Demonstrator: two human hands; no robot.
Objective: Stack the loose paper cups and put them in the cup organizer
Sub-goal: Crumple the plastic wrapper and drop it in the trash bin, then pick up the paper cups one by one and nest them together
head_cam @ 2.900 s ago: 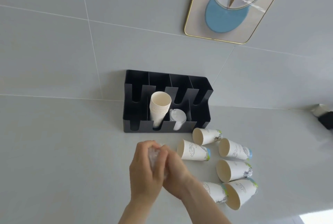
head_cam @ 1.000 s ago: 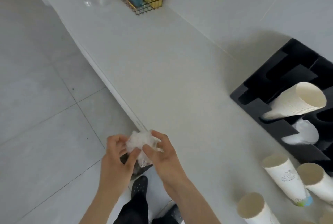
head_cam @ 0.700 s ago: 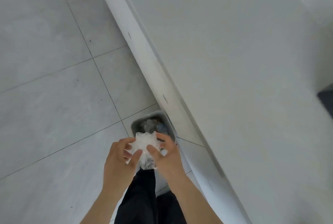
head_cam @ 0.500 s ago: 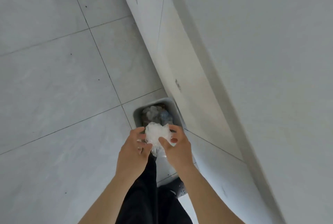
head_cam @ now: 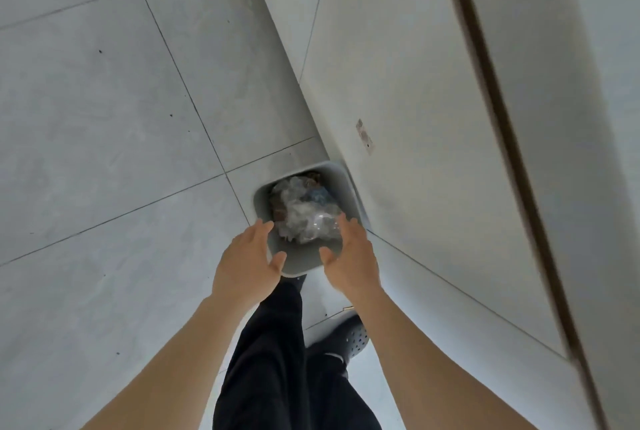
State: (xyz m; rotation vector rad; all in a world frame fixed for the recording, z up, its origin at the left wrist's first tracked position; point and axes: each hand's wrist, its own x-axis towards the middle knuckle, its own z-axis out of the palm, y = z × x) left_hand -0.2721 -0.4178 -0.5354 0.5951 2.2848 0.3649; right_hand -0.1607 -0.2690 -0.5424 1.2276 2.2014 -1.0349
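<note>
My left hand and right hand open, empty, above bin. Paper cups not visible; likely light, crushable: grip sidewalls gently.

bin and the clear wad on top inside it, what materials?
Bin: looks like moulded plastic, matte grey, with smooth seamless walls and rounded corners. Wad: probably thin clear plastic film, glossy; it is crumpled, see-through and catches highlights. Both hands hover open above it, touching neither.
</note>
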